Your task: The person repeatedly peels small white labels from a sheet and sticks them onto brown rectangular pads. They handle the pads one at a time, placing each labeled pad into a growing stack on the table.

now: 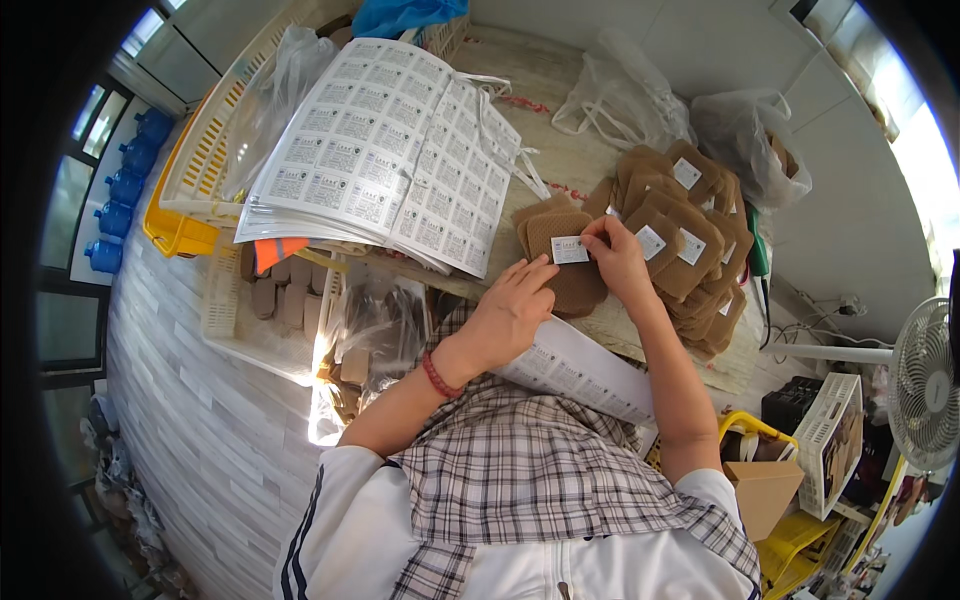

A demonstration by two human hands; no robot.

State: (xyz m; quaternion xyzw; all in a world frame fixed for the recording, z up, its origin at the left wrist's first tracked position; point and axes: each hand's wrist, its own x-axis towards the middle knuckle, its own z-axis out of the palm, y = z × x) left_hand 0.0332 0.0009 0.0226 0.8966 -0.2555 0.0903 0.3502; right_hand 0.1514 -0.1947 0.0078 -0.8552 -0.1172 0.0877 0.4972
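A white printed label (570,249) lies across a flat brown textured piece (575,280) on top of a small pile at the table's edge. My right hand (617,258) pinches the label's right end between thumb and fingertips. From the left, my left hand (510,310) reaches to the same piece, fingers stretched out, fingertips beside the label's left end. To the right is a heap of similar brown pieces (685,245), several bearing white labels. A label sheet (580,370) lies across my lap, partly under my forearms.
A thick stack of label sheets (370,140) covers the table's left side. Clear plastic bags (625,95) lie at the back. White crates (265,345) stand at the lower left, blue water jugs (125,188) by the far wall. On the right are a fan (925,385) and a green-handled tool (757,250).
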